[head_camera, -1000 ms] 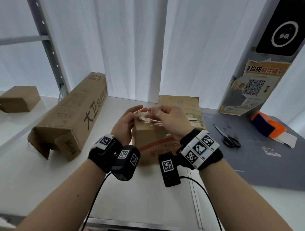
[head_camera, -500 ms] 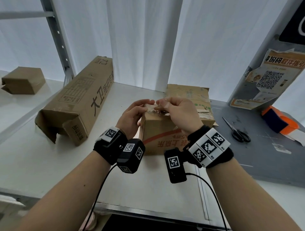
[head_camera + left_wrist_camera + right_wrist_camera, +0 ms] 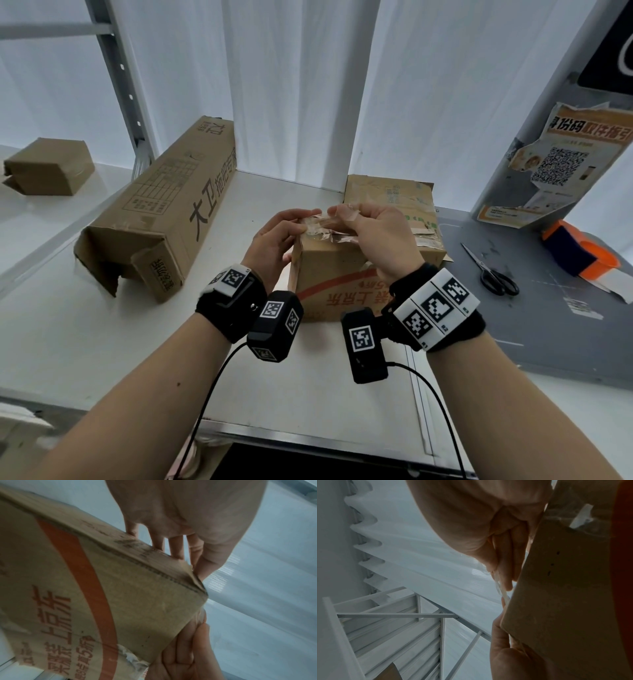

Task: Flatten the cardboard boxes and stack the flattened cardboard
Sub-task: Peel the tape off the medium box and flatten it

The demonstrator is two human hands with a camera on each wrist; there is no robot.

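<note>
A small brown box point(image 3: 335, 274) with a red stripe and red print stands on the white table point(image 3: 102, 325), right in front of me. My left hand point(image 3: 294, 233) holds its top left corner, fingers over the taped top and thumb on the near face. Pinched in my right hand point(image 3: 344, 216) is a crinkled strip of clear tape point(image 3: 320, 222), lifted off the box top. The right wrist view shows the tape strip point(image 3: 500, 589) between the curled fingers. In the left wrist view the box point(image 3: 120, 601) fills the frame. Flattened cardboard point(image 3: 387, 192) lies behind the box.
A long brown box point(image 3: 161, 212) with open end flaps lies to the left. Another small box point(image 3: 48, 168) sits at far left. On the grey mat point(image 3: 548, 325) to the right lie scissors point(image 3: 493, 274) and an orange tape dispenser point(image 3: 579, 253).
Both hands have stayed at the box top, with the right hand still working the tape strip loose. My view has moved closer and tilted down a little.
</note>
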